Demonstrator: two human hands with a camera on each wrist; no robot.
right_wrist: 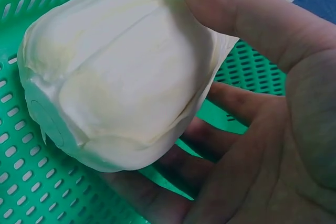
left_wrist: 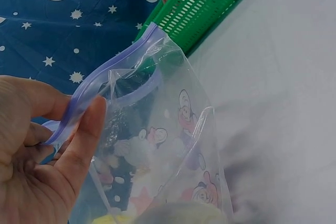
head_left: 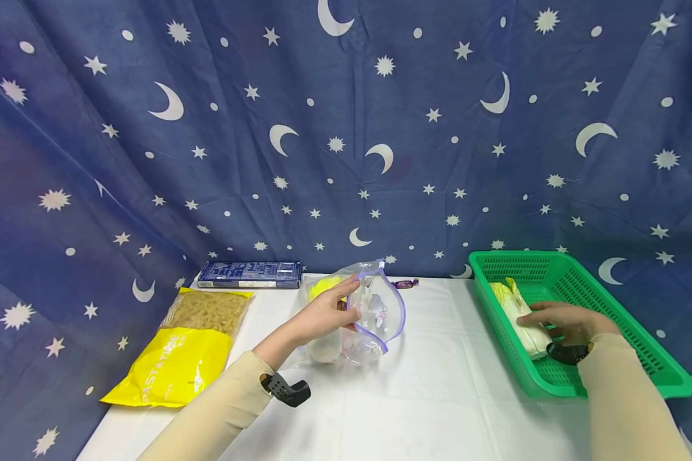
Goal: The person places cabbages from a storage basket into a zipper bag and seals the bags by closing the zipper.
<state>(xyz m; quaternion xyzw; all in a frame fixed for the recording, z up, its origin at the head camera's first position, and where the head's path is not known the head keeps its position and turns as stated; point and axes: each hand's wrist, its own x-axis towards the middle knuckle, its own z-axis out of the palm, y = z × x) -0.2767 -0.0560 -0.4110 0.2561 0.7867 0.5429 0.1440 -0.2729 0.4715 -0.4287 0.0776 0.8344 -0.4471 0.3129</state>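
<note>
My left hand [head_left: 325,310] pinches the purple zip edge of a clear zip-lock bag [head_left: 383,307], thumb on one side and fingers on the other. Cartoon prints show on the bag's plastic in the left wrist view, and its mouth gapes toward the right. Inside it lie a yellow item [head_left: 324,286] and a pale, rounded item [head_left: 325,347]. On the right, my right hand [head_left: 568,322] reaches into a green plastic basket [head_left: 611,307] and grips a napa cabbage [right_wrist: 126,72]. The thumb lies over the cabbage; the fingers curl beneath its side.
A yellow pasta bag [head_left: 187,358] lies at the left of the white table [head_left: 415,403]. Behind it sits a flat dark blue package [head_left: 250,274]. A small purple-wrapped candy [head_left: 405,283] lies behind the zip-lock bag, close to the star-patterned curtain [head_left: 346,160].
</note>
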